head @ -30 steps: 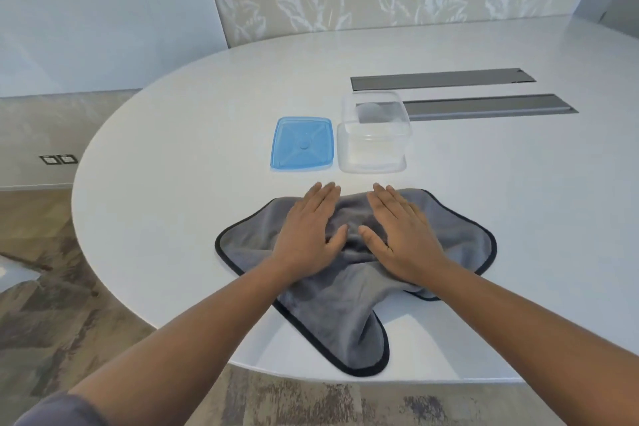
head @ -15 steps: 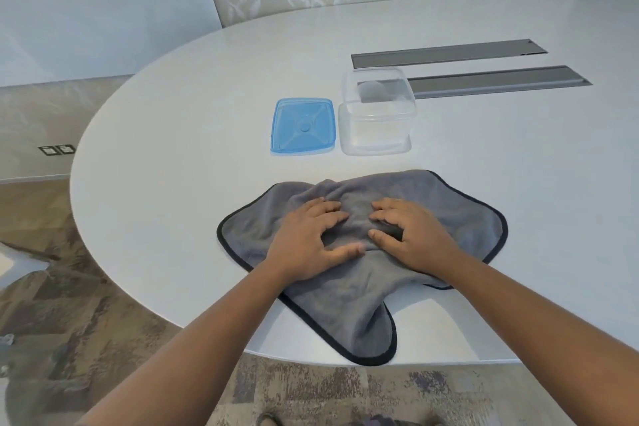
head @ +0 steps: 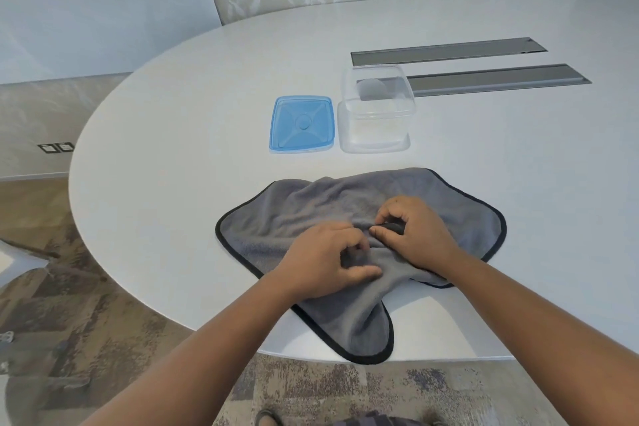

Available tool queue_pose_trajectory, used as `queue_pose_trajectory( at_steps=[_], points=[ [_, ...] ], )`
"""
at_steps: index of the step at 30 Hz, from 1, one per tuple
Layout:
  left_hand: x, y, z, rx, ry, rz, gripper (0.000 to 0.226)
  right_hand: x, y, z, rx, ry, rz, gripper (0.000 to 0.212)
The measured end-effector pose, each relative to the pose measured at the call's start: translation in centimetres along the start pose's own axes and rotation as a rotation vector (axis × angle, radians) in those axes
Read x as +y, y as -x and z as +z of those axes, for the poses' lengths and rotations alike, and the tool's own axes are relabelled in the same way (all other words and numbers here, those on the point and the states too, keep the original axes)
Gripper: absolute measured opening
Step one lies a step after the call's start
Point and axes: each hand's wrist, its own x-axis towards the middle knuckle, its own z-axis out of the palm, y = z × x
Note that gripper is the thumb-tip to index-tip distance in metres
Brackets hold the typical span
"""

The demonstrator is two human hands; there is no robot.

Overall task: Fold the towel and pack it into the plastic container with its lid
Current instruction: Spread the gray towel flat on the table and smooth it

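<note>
A grey towel (head: 304, 211) with a black hem lies rumpled on the white table (head: 173, 135), one corner hanging over the near edge. My left hand (head: 325, 259) pinches a bunch of cloth near the towel's middle. Beside it my right hand (head: 411, 232) pinches a fold with black hem showing between finger and thumb. Beyond the towel a clear plastic container (head: 377, 111) stands open and empty. Its blue square lid (head: 302, 123) lies flat just to its left.
Two long grey cable slots (head: 484, 66) run across the table behind and to the right of the container. The table's curved edge falls away to patterned floor at left and near me. A patterned wall panel stands behind.
Both hands went from lying flat on the towel to curling their fingers and pinching cloth at its middle. The towel bunched up slightly toward the hands.
</note>
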Motion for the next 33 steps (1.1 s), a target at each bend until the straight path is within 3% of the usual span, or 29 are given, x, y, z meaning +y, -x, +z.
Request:
queue_pose_trajectory(
  at_steps=[4,8,11,14,17,20,26,29,33],
  points=[
    [0.7,0.2,0.2,-0.221,-0.086,-0.066,0.079,0.1,0.0,0.2,0.042,0.005,0.065,0.016],
    [0.2,1.1,0.9,-0.297,-0.13,-0.14,0.109,0.3,0.6,0.7,0.122,0.233,0.229,0.044],
    [-0.6,0.7,0.7,-0.393,-0.135,-0.246,0.134,0.3,0.6,0.9,0.034,0.32,0.357,0.053],
    [-1.5,0.3,0.1,-0.536,-0.151,-0.27,0.144,0.2,0.4,0.5,-0.045,0.406,0.362,0.057],
    [-2.3,-0.1,-0.8,-0.617,-0.097,-0.234,0.144,0.0,0.2,-0.8,-0.112,0.535,0.341,0.062],
    [-3.2,-0.4,-1.8,-0.62,-0.002,-0.215,0.129,-0.3,-0.6,-2.3,-0.174,0.51,0.373,0.051],
    [-5.1,-0.9,-2.6,-0.336,0.537,-0.391,0.032,-0.2,-3.1,-4.3,-0.049,0.394,0.443,0.033],
    [-5.6,-1.2,-2.0,-0.216,0.629,-0.454,0.041,0.4,-3.6,-4.3,0.084,0.424,0.391,0.022],
    [-6.1,-1.6,-1.4,-0.105,0.661,-0.501,0.063,1.5,-4.4,-4.1,0.02,0.388,0.455,0.027]
  ],
)
